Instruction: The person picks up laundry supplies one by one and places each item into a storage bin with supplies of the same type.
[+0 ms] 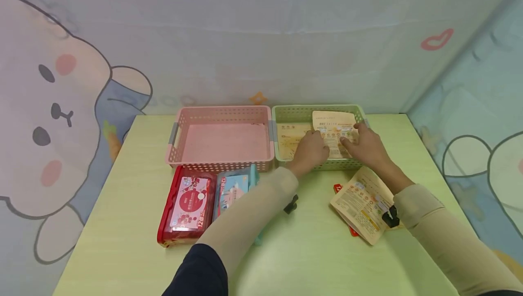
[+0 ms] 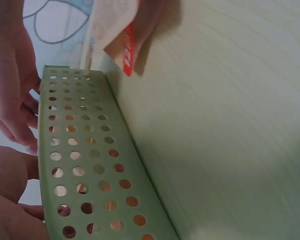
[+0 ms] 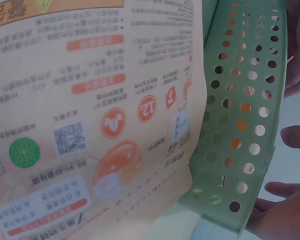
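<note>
In the head view my left hand point(image 1: 310, 151) is at the lower left of a cream printed pouch point(image 1: 334, 125) that leans inside the green basket point(image 1: 292, 109). Its fingers are bent, but their grip is hidden. My right hand point(image 1: 368, 147) touches the pouch's right side with thumb and fingers spread apart. Another flat cream pouch point(image 1: 291, 139) lies in the basket's left part. From the left wrist, the left hand point(image 2: 7, 200) reaches over the perforated basket wall point(image 2: 97, 165), while the right hand point(image 2: 12, 85) hangs its fingers beyond the rim.
More cream pouches point(image 1: 361, 203) with a black clip point(image 1: 391, 216) lie under my right forearm. A second black clip point(image 1: 291, 205) is beside my left sleeve. Left of it stand a light blue box point(image 1: 233, 189) and a red box point(image 1: 189, 203), below a pink basket point(image 1: 224, 141).
</note>
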The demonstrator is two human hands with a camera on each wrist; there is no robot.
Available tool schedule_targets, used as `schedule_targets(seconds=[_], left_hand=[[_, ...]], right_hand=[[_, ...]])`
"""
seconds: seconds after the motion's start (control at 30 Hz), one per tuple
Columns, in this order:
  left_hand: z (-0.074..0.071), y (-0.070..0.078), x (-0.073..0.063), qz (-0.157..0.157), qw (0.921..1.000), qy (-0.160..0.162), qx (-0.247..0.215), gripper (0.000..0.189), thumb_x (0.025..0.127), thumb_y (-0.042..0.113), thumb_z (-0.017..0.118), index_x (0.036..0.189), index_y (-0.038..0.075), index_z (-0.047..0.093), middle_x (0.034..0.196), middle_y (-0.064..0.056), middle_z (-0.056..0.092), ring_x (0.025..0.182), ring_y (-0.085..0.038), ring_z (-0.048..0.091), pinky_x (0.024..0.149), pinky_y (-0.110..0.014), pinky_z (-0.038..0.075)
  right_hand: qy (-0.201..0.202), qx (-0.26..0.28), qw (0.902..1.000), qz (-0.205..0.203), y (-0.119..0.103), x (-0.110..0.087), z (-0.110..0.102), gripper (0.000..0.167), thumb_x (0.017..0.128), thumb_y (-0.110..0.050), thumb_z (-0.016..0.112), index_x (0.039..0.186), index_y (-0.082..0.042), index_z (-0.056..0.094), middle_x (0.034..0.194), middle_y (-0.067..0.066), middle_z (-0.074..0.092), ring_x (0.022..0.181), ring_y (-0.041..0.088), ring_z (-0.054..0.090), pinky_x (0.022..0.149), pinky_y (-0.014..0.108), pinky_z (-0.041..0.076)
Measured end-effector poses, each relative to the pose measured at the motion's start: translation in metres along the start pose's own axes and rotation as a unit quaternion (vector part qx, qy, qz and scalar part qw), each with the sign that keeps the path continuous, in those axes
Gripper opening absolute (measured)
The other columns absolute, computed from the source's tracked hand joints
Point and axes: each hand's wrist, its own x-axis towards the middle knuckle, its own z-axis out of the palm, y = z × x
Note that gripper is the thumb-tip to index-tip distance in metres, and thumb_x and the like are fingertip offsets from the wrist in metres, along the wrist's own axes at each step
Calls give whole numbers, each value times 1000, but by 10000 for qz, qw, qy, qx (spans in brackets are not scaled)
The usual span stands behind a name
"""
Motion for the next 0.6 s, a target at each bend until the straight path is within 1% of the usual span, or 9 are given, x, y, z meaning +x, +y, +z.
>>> schedule_targets(seconds=[0.07, 0.1, 0.17, 0.23, 0.27, 0.33, 0.4, 0.5, 0.6], left_hand=[[4, -1, 0, 55, 9999, -56, 150, 26, 109, 17, 54, 124, -2, 63, 138, -17, 59, 91, -20, 56, 75, -31, 51], [5, -1, 0, 67, 9997, -61, 230, 30, 109, 17, 53, 130, -2, 62, 141, -17, 58, 98, -21, 59, 78, -30, 53], [7, 0, -1, 64, 9993, -57, 366, 38, 110, 16, 52, 142, -3, 57, 146, -17, 56, 110, -22, 63, 83, -30, 55], [8, 1, -1, 36, 9987, -85, 494, 40, 110, 16, 51, 146, -2, 55, 148, -16, 55, 115, -23, 63, 85, -30, 57], [8, 1, -1, 31, 9982, -88, 594, 41, 110, 16, 51, 147, -1, 55, 147, -16, 56, 114, -22, 63, 84, -29, 56], [7, 2, -2, 4, 9978, -148, 649, 39, 110, 16, 51, 146, 0, 56, 143, -16, 58, 102, -20, 64, 76, -28, 55], [7, 3, -2, -35, 9974, -247, 681, 37, 111, 16, 51, 144, 1, 57, 135, -15, 62, 86, -17, 60, 66, -27, 51], [6, 3, -1, -50, 9969, -486, 615, 33, 111, 16, 49, 139, 0, 59, 109, -13, 69, 63, -14, 51, 53, -27, 43], [6, 3, 0, -78, 9964, -666, 516, 33, 112, 16, 48, 138, -1, 58, 80, -8, 62, 49, -11, 42, 46, -26, 38]], right_hand=[[-35, -44, 10000, 4, 1, 0, 3, 79, 109, -43, 55, 157, 15, 29, 136, 43, 54, 112, 56, 61, 93, 68, 50], [-14, -65, 10000, -5, 2, 0, 4, 80, 108, -43, 56, 156, 15, 29, 134, 43, 55, 110, 56, 61, 93, 68, 50], [64, -136, 9999, -59, 2, 1, 8, 80, 108, -43, 57, 155, 16, 30, 134, 44, 54, 115, 58, 58, 95, 69, 48], [154, -238, 9995, -123, 2, 0, 12, 79, 107, -43, 58, 153, 17, 33, 136, 44, 53, 120, 60, 54, 97, 70, 47], [193, -268, 9993, -149, 2, 0, 13, 79, 107, -43, 59, 152, 17, 34, 135, 44, 53, 121, 61, 53, 97, 71, 46], [252, -347, 9989, -180, 2, -2, 17, 79, 106, -43, 61, 151, 17, 36, 137, 44, 52, 126, 62, 49, 99, 72, 44], [273, -392, 9987, -166, 2, -3, 19, 80, 105, -44, 63, 151, 16, 37, 138, 44, 51, 128, 62, 47, 100, 72, 44], [262, -458, 9985, -109, 2, -5, 21, 80, 104, -45, 64, 151, 15, 38, 140, 43, 50, 131, 62, 45, 99, 72, 44], [202, -501, 9985, -67, 1, -7, 21, 81, 104, -45, 64, 152, 15, 37, 141, 43, 48, 130, 62, 45, 98, 72, 45]])
